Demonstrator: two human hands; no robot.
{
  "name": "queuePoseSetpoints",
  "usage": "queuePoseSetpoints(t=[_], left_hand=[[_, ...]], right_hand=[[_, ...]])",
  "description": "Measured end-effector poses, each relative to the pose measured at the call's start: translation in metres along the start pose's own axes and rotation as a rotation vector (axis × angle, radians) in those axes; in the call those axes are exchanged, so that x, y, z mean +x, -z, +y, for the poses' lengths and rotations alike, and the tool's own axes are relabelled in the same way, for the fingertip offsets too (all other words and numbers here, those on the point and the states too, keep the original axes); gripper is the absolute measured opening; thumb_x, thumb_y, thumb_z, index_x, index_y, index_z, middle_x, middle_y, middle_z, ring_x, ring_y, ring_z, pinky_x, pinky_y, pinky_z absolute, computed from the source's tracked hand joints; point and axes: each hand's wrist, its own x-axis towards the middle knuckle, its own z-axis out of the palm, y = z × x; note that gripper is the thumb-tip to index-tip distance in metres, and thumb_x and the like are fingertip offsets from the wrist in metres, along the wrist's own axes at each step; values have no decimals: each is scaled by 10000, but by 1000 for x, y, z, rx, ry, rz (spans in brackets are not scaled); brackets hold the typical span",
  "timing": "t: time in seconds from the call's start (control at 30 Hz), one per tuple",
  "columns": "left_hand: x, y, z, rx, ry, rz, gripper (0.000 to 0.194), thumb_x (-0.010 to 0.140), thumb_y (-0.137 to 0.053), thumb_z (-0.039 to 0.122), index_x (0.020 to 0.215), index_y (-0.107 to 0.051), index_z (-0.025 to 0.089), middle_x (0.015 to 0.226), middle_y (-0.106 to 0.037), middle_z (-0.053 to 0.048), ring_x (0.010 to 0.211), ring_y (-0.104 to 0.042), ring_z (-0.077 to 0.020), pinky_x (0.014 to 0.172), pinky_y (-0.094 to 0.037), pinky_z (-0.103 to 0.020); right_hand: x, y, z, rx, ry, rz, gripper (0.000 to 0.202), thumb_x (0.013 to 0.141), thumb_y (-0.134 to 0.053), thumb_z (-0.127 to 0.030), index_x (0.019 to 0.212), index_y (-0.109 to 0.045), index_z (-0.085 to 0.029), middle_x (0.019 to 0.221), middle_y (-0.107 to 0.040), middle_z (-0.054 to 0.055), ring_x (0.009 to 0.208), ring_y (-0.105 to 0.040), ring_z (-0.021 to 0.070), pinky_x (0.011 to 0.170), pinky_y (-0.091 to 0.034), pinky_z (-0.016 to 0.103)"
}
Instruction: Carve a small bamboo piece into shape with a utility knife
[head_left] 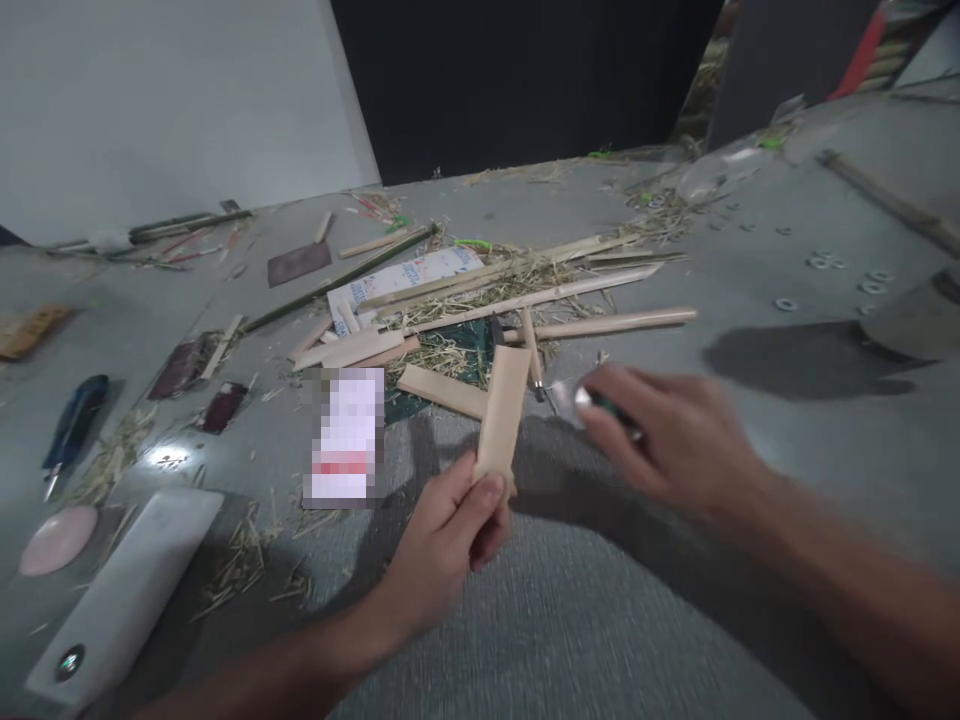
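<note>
Far left on the grey table [787,400], a blue-handled knife [73,425] lies beside a pink oval stone [58,540] and a white block [124,590], with shavings scattered round them. Moving in, a blurred-out card [345,435] sits just short of a heap of split bamboo strips [525,295] and straw over a green mat [450,350].

Now the left hand [450,540]: fingers and thumb closed round the lower end of a flat bamboo slat [502,415], holding it upright and tilted slightly right, lifted just above the table near its middle. The slat is pale tan, smooth-faced, squarish at the top, with clean edges.

Right of it, the right hand [675,435] is motion-blurred, curled round a small tool [592,402] with a green body and shiny tip; the grip looks closed, though the blur hides the fingers.

The risk here: that tip is near the slat and the left thumb. A slip would likely nick the thumb, and the low one-ended pinch could let the slat twist or split along its grain.
</note>
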Motion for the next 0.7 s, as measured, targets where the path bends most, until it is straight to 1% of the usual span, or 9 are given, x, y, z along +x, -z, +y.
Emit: queuePoseSetpoints(t=[0.1,0.23,0.3,0.43,0.57,0.6,0.63,0.67,0.7], left_hand=[[0,0,2,29,-7,12,360,1051,-494,495,862,-508,189,598,-458,62,497,-377,-69,460,-300,-188],[-3,0,3,79,-6,-7,394,1058,-481,502,814,-479,193,599,-458,55,509,-383,-71,472,-309,-194],[-4,-1,3,81,-5,-29,392,1058,-477,510,830,-487,192,610,-458,54,512,-379,-73,467,-303,-198],[-3,-2,6,81,-22,-55,395,1061,-469,521,840,-487,194,609,-433,59,507,-360,-75,459,-290,-205],[-4,-3,11,135,-50,-24,393,1069,-452,518,840,-482,200,602,-435,59,512,-370,-80,478,-302,-215],[-6,-4,11,165,-48,-9,404,1071,-441,522,831,-484,200,599,-439,57,512,-374,-81,483,-303,-219],[-10,-4,10,210,-42,-11,419,1070,-438,529,818,-489,198,597,-444,52,515,-379,-84,490,-302,-225],[-13,-5,9,255,-32,-23,437,1068,-431,538,804,-496,196,594,-449,47,516,-386,-86,494,-299,-231],[-17,-6,7,306,-25,-60,464,1063,-434,549,770,-493,194,588,-450,42,517,-393,-87,497,-296,-236]], right_hand=[[-1,-10,-23,98,151,-167,246,1065,-433,-357,935,-568,-198,756,-623,6,600,-555,133,571,-332,295],[-1,-14,-29,117,182,-246,313,1080,-392,-392,913,-566,-192,777,-631,15,620,-567,141,580,-314,311],[-2,-14,-27,81,198,-219,330,1082,-391,-398,894,-568,-192,765,-624,12,609,-555,141,573,-296,318],[-2,-11,-23,-92,281,-94,290,1055,-476,-400,876,-580,-198,738,-601,7,614,-530,145,577,-277,331],[2,-7,-21,-174,300,-37,271,1024,-541,-426,875,-606,-209,725,-608,9,622,-521,146,578,-283,326],[6,-4,-17,-173,237,-28,284,1023,-536,-438,868,-615,-212,715,-613,8,610,-511,141,570,-278,320],[9,0,-10,-179,125,-7,310,1026,-520,-449,849,-620,-215,682,-603,4,580,-482,134,555,-263,315],[12,5,-1,-175,-13,16,338,1035,-489,-453,840,-628,-214,660,-598,5,561,-461,130,543,-246,311],[15,10,10,-228,-251,90,388,1046,-451,-451,780,-607,-216,567,-519,-13,502,-374,121,525,-212,314]])
